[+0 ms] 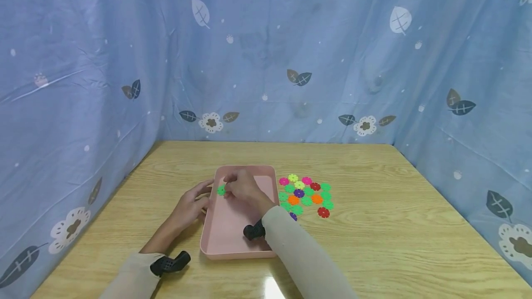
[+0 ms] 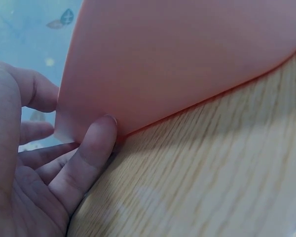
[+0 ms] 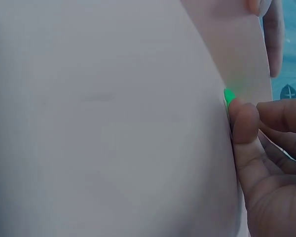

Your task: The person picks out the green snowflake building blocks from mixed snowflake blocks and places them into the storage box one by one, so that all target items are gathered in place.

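Spread left hand braced pink tray as right hand pinched green disc inside; low, gentle release seemed wisest.

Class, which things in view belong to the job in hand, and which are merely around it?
In the job:
left hand, touching pink tray
right hand, at green disc inside tray
probably, coloured discs beside tray

Merely around:
table
patterned curtain
black wrist devices
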The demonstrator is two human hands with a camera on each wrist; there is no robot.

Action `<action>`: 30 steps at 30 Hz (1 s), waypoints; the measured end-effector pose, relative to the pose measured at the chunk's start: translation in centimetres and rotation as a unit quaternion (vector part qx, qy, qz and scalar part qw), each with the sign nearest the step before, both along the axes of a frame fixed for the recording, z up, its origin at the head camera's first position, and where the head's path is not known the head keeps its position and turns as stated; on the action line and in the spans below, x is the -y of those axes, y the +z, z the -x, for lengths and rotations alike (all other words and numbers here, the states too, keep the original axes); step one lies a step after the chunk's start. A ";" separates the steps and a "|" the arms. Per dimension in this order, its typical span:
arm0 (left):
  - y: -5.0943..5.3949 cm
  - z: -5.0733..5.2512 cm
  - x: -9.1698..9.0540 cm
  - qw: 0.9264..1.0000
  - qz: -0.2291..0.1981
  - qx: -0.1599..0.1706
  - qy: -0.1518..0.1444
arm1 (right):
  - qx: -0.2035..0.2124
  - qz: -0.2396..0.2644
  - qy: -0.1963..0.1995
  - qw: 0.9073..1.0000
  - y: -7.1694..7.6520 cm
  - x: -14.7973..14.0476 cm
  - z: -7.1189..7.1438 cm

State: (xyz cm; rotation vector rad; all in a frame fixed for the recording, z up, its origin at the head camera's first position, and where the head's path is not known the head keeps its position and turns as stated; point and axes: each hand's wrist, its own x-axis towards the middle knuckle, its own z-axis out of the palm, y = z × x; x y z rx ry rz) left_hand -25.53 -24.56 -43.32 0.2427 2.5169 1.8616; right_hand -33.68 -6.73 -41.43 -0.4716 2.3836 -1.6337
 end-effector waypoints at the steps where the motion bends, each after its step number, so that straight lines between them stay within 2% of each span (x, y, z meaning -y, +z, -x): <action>1: 0.0 0.0 0.0 1.000 -0.001 0.000 0.000 | 0.003 0.002 0.000 1.000 0.1 0.0 0.0; 8: 0.1 0.1 0.0 1.000 -0.003 0.000 -0.002 | 0.023 0.025 0.005 0.999 0.7 -0.2 0.0; 17: 0.2 0.2 -0.1 1.000 -0.004 -0.004 -0.001 | 0.015 0.010 0.006 1.000 1.0 -0.6 0.5; 24: -0.1 0.3 0.0 1.000 -0.008 -0.004 -0.001 | 0.035 0.018 0.013 0.999 1.0 -0.5 0.3; 30: -0.2 0.1 0.1 1.000 -0.014 0.000 -0.006 | 0.029 0.011 0.027 0.999 1.8 -0.9 0.0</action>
